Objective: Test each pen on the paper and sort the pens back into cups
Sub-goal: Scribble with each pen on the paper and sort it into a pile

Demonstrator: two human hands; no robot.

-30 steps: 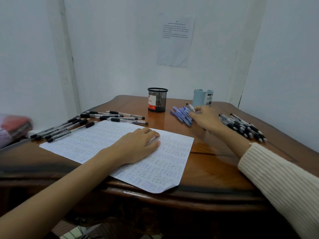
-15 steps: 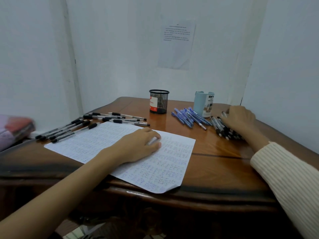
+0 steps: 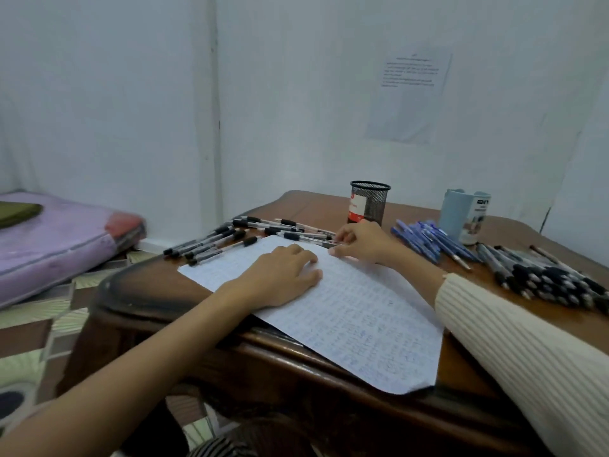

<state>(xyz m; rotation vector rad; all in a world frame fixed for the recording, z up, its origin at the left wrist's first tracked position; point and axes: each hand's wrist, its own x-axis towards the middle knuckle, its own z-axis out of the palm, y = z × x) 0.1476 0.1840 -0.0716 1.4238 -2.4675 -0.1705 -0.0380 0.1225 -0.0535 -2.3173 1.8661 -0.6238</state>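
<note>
Fingers [image 3: 342,231] of the right hand [image 3: 361,240] pinch a pen [image 3: 309,238] by its tip end. It looks light, stiff and slick, so it should hold best at the rubber grip. Left hand [image 3: 283,275] lies flat on the paper [image 3: 362,318].

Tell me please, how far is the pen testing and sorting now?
Done: the paper is full of scribbles, so many pens look tested. In hand: left hand presses the paper flat; right hand pinches a black-grip pen. Left: no pen shows in the mesh cup or blue mug; all lie on the table.
</note>
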